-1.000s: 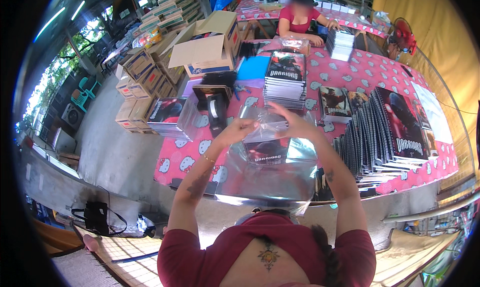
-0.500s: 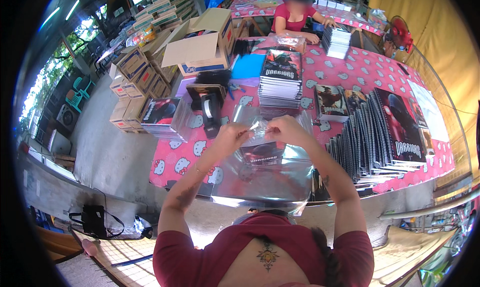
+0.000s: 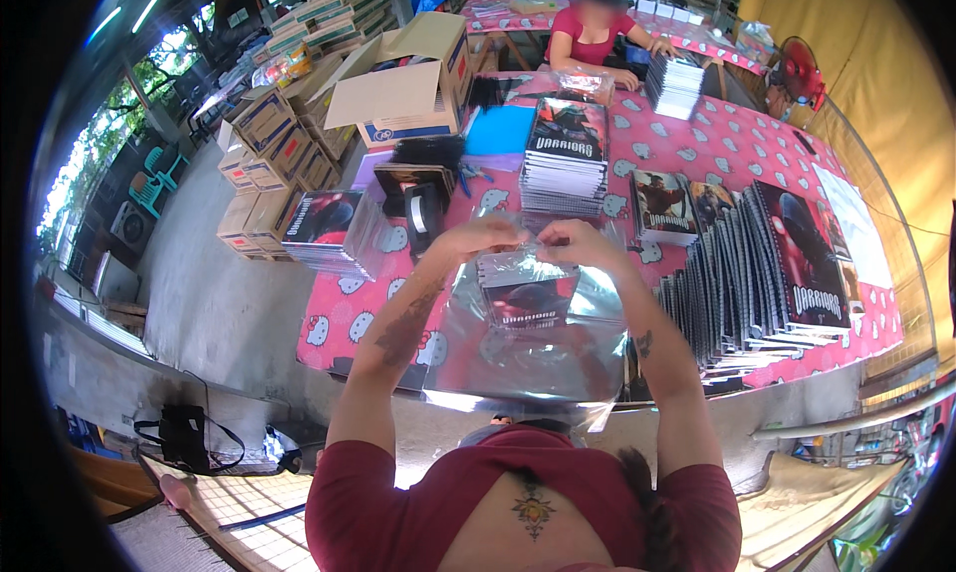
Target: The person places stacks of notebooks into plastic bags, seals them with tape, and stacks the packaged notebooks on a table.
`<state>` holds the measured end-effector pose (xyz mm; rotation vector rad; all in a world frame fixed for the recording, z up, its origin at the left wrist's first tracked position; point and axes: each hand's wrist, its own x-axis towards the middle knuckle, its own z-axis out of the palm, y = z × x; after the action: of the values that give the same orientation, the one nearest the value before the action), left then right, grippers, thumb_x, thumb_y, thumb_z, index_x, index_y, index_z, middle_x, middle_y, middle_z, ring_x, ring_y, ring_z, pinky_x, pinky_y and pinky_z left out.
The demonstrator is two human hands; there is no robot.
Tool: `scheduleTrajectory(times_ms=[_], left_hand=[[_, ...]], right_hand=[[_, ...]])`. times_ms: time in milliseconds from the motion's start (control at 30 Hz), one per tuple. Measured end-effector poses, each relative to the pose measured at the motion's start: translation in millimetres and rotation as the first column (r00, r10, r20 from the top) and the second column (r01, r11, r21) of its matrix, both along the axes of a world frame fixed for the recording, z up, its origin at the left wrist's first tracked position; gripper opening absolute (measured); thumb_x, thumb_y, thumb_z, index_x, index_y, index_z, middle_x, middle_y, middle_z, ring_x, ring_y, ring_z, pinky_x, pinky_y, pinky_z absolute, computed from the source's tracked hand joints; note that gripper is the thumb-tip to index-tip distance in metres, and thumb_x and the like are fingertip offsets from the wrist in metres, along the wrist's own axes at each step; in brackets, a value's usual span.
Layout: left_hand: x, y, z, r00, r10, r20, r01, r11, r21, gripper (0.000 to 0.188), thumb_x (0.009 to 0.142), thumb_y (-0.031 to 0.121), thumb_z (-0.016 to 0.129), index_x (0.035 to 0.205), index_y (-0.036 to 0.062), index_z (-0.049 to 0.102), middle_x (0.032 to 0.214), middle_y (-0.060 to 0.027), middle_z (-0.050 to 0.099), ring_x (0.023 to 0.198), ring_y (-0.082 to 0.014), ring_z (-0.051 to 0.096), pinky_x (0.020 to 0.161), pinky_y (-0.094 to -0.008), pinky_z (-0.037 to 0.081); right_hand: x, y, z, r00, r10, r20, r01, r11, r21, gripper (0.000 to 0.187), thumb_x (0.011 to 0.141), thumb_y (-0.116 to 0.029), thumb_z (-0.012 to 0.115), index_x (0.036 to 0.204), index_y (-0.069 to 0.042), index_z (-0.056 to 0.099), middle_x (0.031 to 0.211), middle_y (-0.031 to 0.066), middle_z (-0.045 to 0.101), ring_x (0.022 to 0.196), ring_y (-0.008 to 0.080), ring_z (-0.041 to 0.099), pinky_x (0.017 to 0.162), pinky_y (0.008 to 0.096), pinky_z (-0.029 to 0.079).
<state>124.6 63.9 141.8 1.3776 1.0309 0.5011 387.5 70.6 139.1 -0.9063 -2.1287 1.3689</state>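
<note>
A dark-covered notebook [image 3: 520,301] lies before me under clear plastic film [image 3: 468,358], on a stack of glossy clear sheets at the table's near edge. My left hand [image 3: 485,237] is closed in a pinch on the film just beyond the notebook's far edge. Close beside it, my right hand [image 3: 580,243] pinches the same film, its fingers bent inward. The fingertips nearly meet, and glare hides the exact fold between them. Beyond my hands rises a tall stack of spiral notebooks [image 3: 565,159]. A black holder with a pale roll [image 3: 422,217] stands left of my left hand.
Wrapped notebooks [image 3: 324,231] are piled at the left. A long leaning row of spiral notebooks [image 3: 725,263] fills the right, near a shorter pile [image 3: 661,209]. An open carton [image 3: 403,94] stands back left. Across the pink table [image 3: 657,144], a person [image 3: 595,34] sits by another stack.
Both hands have moved slightly farther from me and closer together, still pinching the film. More of the notebook's cover shows beneath them.
</note>
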Motion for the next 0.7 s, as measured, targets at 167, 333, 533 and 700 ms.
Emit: scheduleTrajectory(times_ms=[167, 333, 533, 700], left_hand=[[-25, -2, -39, 0.793, 0.609, 0.029, -0.593, 0.760, 0.265, 0.029, 0.086, 0.021, 0.071, 0.105, -0.0004, 0.069, 0.088, -0.0058, 0.068, 0.082, -0.0165, 0.065, 0.070, -0.0301, 0.053], [-133, -48, -109, 0.411, 0.901, -0.138, -0.770, 0.424, 0.477, 0.030, 0.083, 0.020, 0.074, 0.107, 0.0030, 0.069, 0.083, -0.0058, 0.061, 0.072, -0.0180, 0.063, 0.062, -0.0325, 0.053], [-153, -47, -138, 0.481, 0.834, 0.270, -0.857, 0.512, -0.058, 0.020, 0.087, 0.018, 0.071, 0.099, 0.0021, 0.068, 0.084, -0.0023, 0.062, 0.071, -0.0105, 0.056, 0.067, -0.0288, 0.045], [-93, -78, -152, 0.196, 0.826, 0.529, -0.892, 0.374, -0.254, 0.015, 0.091, 0.015, 0.066, 0.102, 0.0037, 0.068, 0.087, -0.0034, 0.068, 0.074, -0.0134, 0.061, 0.065, -0.0261, 0.047]], right_hand=[[0, -4, -2, 0.997, -0.072, -0.029, 0.072, 0.997, -0.028, 0.037, 0.082, -0.026, 0.078, 0.106, 0.000, 0.069, 0.090, 0.0078, 0.072, 0.082, 0.0128, 0.066, 0.073, 0.0283, 0.051], [-5, -8, -1, 0.996, -0.093, 0.000, 0.093, 0.996, 0.013, 0.033, 0.085, -0.025, 0.075, 0.106, -0.001, 0.068, 0.092, 0.0064, 0.071, 0.085, 0.0116, 0.065, 0.076, 0.0273, 0.051], [-7, -8, 5, 0.997, -0.072, -0.036, 0.070, 0.996, -0.050, 0.034, 0.085, -0.025, 0.076, 0.105, 0.001, 0.068, 0.086, 0.0053, 0.070, 0.078, 0.0103, 0.064, 0.070, 0.0260, 0.050], [-1, -8, 3, 0.994, -0.107, -0.032, 0.105, 0.993, -0.054, 0.033, 0.086, -0.023, 0.075, 0.106, 0.001, 0.067, 0.086, 0.0040, 0.069, 0.076, 0.0090, 0.062, 0.069, 0.0250, 0.049]])
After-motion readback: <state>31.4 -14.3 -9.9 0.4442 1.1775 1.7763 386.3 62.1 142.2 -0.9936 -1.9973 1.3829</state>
